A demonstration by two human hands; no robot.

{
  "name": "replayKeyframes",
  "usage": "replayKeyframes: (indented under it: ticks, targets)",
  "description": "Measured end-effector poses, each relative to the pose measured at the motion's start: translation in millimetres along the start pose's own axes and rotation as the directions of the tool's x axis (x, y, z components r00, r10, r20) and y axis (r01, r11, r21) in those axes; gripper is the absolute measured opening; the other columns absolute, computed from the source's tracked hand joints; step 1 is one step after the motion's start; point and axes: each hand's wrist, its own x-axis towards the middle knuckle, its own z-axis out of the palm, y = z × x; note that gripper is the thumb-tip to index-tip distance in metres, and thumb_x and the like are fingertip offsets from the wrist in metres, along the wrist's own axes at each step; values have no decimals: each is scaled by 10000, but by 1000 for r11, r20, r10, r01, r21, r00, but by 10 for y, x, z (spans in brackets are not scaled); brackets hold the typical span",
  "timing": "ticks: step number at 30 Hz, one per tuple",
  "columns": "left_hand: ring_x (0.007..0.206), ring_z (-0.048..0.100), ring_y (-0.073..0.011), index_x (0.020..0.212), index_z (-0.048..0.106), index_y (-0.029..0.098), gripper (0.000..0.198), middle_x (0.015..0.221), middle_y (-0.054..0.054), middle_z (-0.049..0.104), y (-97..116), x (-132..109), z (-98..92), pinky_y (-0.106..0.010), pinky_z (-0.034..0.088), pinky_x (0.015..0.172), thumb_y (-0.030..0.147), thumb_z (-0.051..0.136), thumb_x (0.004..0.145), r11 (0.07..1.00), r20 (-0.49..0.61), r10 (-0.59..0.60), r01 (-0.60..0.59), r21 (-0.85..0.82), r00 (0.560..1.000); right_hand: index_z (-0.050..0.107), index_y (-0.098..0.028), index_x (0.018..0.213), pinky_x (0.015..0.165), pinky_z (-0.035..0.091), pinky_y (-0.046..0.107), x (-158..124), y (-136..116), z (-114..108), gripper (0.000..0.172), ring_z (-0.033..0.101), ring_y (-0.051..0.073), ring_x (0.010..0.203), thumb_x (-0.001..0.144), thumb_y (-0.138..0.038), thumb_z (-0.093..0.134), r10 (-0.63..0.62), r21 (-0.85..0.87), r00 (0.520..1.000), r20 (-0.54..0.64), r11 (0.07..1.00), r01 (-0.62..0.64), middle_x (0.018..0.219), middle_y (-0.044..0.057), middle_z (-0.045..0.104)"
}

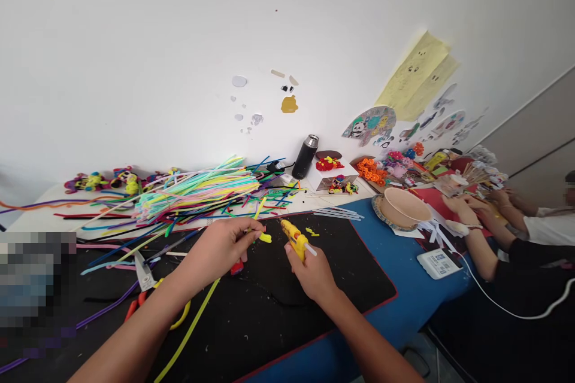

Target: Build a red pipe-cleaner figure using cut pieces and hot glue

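My right hand (312, 272) is wrapped round a yellow hot glue gun (294, 238), with a pale glue stick poking out of its back end and its nozzle toward the upper left. Pinched in the fingers of my left hand (231, 245) is a small bright yellow pipe-cleaner piece (265, 237), just left of the nozzle. A gap shows between nozzle and piece. Below my left hand lies a small red and blue item (236, 267), partly hidden. Short yellow pieces (312, 232) rest on the black mat (314, 323) beyond the gun.
Scissors (144, 272) and loose pipe cleaners lie left, before a big pipe-cleaner bundle (197, 188). A black flask (306, 157), white box (330, 175), clear glue sticks (339, 213) and bowl (406, 206) stand beyond. Other people's hands (462, 209) work at right, near a white cable (494, 308).
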Motion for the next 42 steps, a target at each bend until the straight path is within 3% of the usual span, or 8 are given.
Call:
replayKeyframes:
  ticks: [7, 14, 18, 23, 29, 32, 35, 42]
  targets:
    - [492, 670, -211, 1079, 762, 211, 508, 587, -11, 718, 10, 14, -8, -266, 446, 532, 638, 523, 943, 994, 13, -65, 66, -87, 998, 736, -170, 1093, 684, 383, 311, 103, 76, -91, 366, 739, 297, 859, 1059, -471, 532, 98, -214, 994, 44, 973, -86, 950, 136, 796]
    - [447, 625, -185, 1088, 740, 193, 539, 556, -12, 697, 12, 23, 24, -255, 428, 493, 677, 599, 896, 951, 93, -107, 130, -282, 990, 720, -184, 1035, 657, 325, 300, 180, 20, -124, 374, 719, 277, 844, 1040, -536, 593, 53, -284, 985, 163, 959, -4, 950, 115, 788]
    - [431, 603, -169, 1047, 738, 172, 567, 540, -16, 688, 15, 40, 27, -253, 452, 477, 696, 688, 837, 895, 139, -92, 143, -422, 986, 750, -210, 1085, 644, 329, 282, 186, 24, -148, 346, 681, 227, 776, 1028, -525, 619, 12, -173, 976, 219, 985, 27, 914, 68, 778]
    - [445, 624, -157, 999, 748, 165, 537, 509, 12, 648, -8, 60, 39, -219, 444, 443, 661, 795, 799, 812, 195, -53, 156, -562, 979, 785, -217, 1127, 628, 368, 268, 180, 71, -154, 358, 632, 186, 694, 1020, -517, 623, -29, -6, 986, 166, 1000, 31, 814, 29, 744]
    - [385, 566, -118, 963, 759, 152, 508, 475, 22, 629, -17, 56, 93, -190, 424, 405, 605, 877, 765, 666, 209, -33, 178, -724, 977, 796, -187, 958, 590, 386, 265, 157, 13, -112, 355, 569, 153, 599, 1007, -489, 615, -63, 245, 991, 119, 969, 33, 670, 9, 685]
    - [365, 541, -103, 927, 762, 151, 497, 480, 26, 625, 38, 39, 138, -177, 391, 383, 579, 916, 728, 592, 233, -40, 211, -778, 972, 767, -168, 925, 511, 340, 249, 176, -101, -77, 409, 454, 116, 489, 967, -561, 663, -37, 522, 989, 146, 852, -45, 554, -34, 581]
    - [358, 526, -87, 892, 762, 143, 506, 548, 1, 677, 85, 25, 206, -176, 370, 374, 570, 944, 692, 532, 256, -33, 234, -814, 966, 767, -168, 960, 420, 233, 224, 204, -261, -56, 468, 348, 82, 416, 873, -628, 766, -19, 747, 972, 233, 644, -167, 525, -57, 556]
    - [333, 425, -38, 854, 764, 142, 465, 499, 29, 627, 71, 33, 391, -157, 284, 387, 527, 965, 688, 363, 258, -15, 245, -899, 966, 777, -164, 934, 385, 153, 182, 196, -604, -66, 409, 309, 34, 407, 776, -515, 916, -39, 926, 960, 277, 279, -256, 563, -68, 541]
